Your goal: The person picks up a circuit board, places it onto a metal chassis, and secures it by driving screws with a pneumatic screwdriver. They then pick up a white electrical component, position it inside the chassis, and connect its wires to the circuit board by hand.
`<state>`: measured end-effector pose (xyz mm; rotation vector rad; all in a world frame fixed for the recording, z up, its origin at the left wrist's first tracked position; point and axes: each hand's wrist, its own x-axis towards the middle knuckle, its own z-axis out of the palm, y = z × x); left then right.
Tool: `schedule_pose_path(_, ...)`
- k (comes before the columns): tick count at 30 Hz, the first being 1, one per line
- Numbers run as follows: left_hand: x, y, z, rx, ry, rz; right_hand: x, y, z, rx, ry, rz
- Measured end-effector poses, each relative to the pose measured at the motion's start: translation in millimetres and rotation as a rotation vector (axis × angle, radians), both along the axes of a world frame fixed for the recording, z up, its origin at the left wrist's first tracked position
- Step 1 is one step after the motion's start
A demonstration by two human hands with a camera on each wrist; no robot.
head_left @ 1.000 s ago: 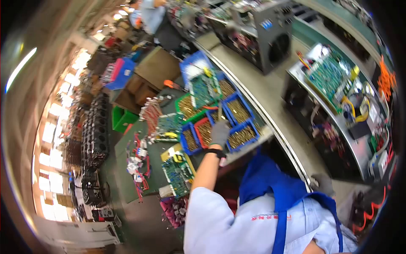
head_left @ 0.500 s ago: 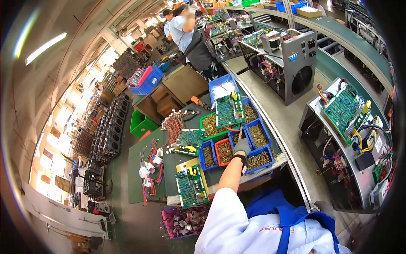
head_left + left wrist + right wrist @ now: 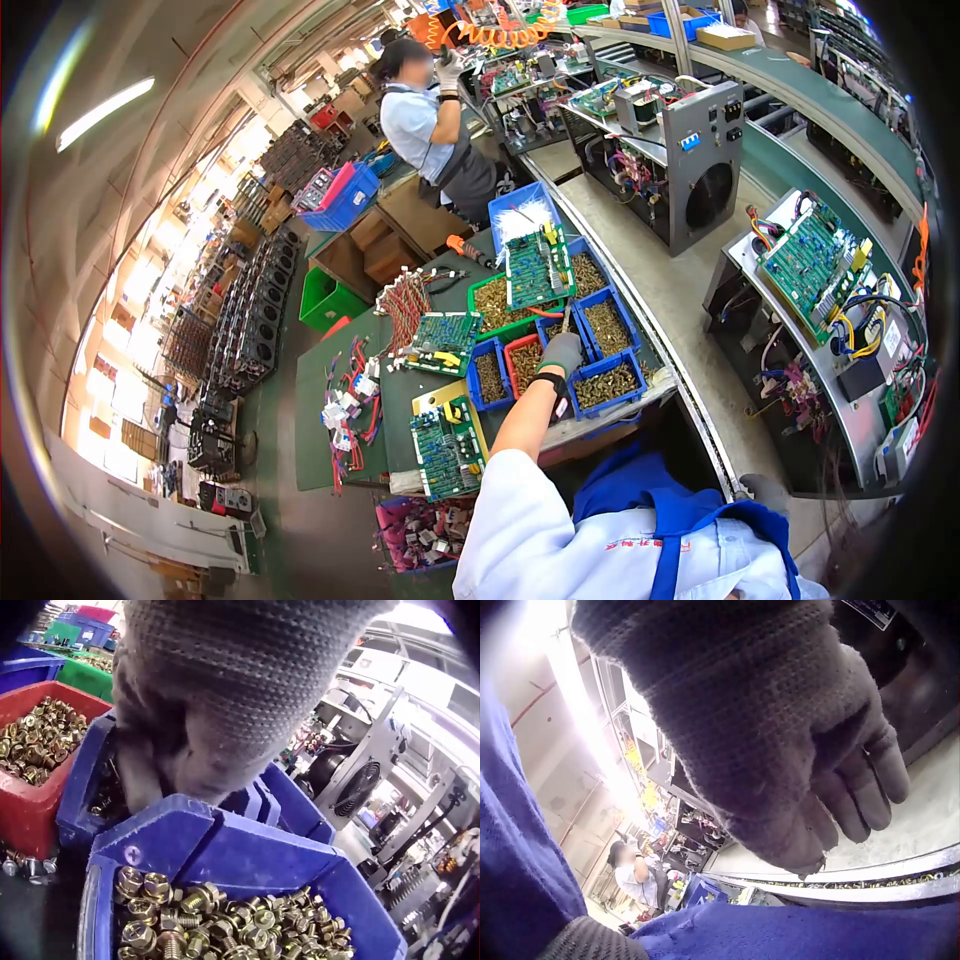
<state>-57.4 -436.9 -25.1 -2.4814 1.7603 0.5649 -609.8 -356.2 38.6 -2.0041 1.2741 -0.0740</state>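
Observation:
My gloved left hand [image 3: 562, 352] reaches down among the parts bins at the table's front edge. In the left wrist view, the grey knitted glove [image 3: 232, 682] dips into a small blue bin [image 3: 84, 776], its fingertips partly hidden by the bin walls. Just in front stands a blue bin [image 3: 180, 840] of brassy hex-head screws [image 3: 247, 922]; a red bin [image 3: 30, 802] of similar screws [image 3: 41, 739] is to the left. My gloved right hand [image 3: 802, 750] hangs beside the blue apron [image 3: 795, 930], fingers loosely bent and holding nothing.
Green circuit boards [image 3: 447, 445] lie left of the bins, near bundled wires [image 3: 405, 305]. One board [image 3: 537, 268] rests over the green bin [image 3: 490, 330]. Opened machine units [image 3: 800, 350] stand to the right, across a metal rail [image 3: 690, 400]. Another person [image 3: 420, 120] stands behind the table.
The head view has swung and shifted, bringing the bins lower and to the right. My left hand stays at the small blue bin. The person behind has turned and moved slightly left.

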Motion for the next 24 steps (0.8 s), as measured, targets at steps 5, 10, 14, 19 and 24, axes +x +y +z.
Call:
schedule_pose_path(5, 8, 10, 13, -0.164, -0.025, 0.049, 10, 8, 11, 0.051, 0.039, -0.056)
schedule_pose_path(10, 2, 24, 54, -0.465, 0.771, 0.520, 6, 17, -13, 0.033, 0.003, -0.105)
schedule_pose_path(14, -53, 23, 101, -0.581, 1.534, 0.464, 6, 38, -7, -0.001, 0.073, -0.131)
schedule_pose_path(19, -188, 10, 145, -0.082, 1.734, 0.427, -12, 93, 6, 0.011, 0.155, -0.338)
schedule_pose_path(24, -319, 33, 113, 0.411, 1.782, -0.041, -49, 184, 22, 0.025, 0.198, -0.660)
